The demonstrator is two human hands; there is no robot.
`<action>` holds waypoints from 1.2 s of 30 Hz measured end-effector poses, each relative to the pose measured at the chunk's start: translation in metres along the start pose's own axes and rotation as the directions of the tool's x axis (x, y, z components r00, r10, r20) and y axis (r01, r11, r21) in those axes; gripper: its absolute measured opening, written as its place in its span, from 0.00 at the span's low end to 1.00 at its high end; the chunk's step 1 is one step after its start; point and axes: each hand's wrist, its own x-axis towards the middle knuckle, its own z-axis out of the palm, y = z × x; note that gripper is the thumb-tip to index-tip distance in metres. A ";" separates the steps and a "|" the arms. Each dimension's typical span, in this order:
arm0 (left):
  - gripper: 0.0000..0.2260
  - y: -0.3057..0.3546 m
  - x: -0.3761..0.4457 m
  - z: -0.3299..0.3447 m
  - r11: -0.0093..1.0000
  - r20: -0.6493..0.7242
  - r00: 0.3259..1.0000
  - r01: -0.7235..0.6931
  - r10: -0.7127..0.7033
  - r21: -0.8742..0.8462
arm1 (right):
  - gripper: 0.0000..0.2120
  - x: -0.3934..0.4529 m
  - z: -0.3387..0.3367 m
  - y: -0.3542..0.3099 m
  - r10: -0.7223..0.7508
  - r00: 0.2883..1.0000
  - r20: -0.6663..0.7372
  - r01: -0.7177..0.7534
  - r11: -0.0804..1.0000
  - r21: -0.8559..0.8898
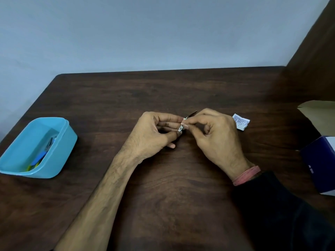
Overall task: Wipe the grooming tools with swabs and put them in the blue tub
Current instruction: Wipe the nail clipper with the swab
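Over the middle of the dark wooden table (163, 187), both hands meet on a small metal grooming tool (181, 128). My left hand (154, 136) pinches the tool's near end between thumb and fingers. My right hand (215, 136) pinches it from the right, and a thin metal tip (193, 113) sticks out behind the fingers. Whether a swab lies between my fingers and the tool is hidden. The blue tub (67, 140) stands at the left edge with several grooming tools (40, 156) inside, one with a blue handle.
A torn white swab wrapper (241, 122) lies just right of my right hand. A dark blue box (319, 165) and a tan cardboard flap (319, 109) sit at the table's right edge. A pale wall stands behind the table.
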 end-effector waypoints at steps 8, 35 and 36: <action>0.14 0.000 0.000 0.002 1.000 -0.029 1.000 -0.002 0.002 0.015 | 0.04 0.001 0.000 -0.006 0.042 0.998 -0.051 -0.044 0.999 -0.032; 0.15 -0.002 0.001 0.001 0.988 -0.052 0.998 -0.031 0.023 -0.149 | 0.04 0.000 -0.001 -0.012 0.092 0.995 -0.036 -0.089 0.993 0.073; 0.16 -0.002 0.001 0.002 0.989 -0.052 0.998 -0.032 0.025 -0.145 | 0.04 0.000 0.000 -0.012 0.053 0.999 -0.008 -0.052 0.998 0.028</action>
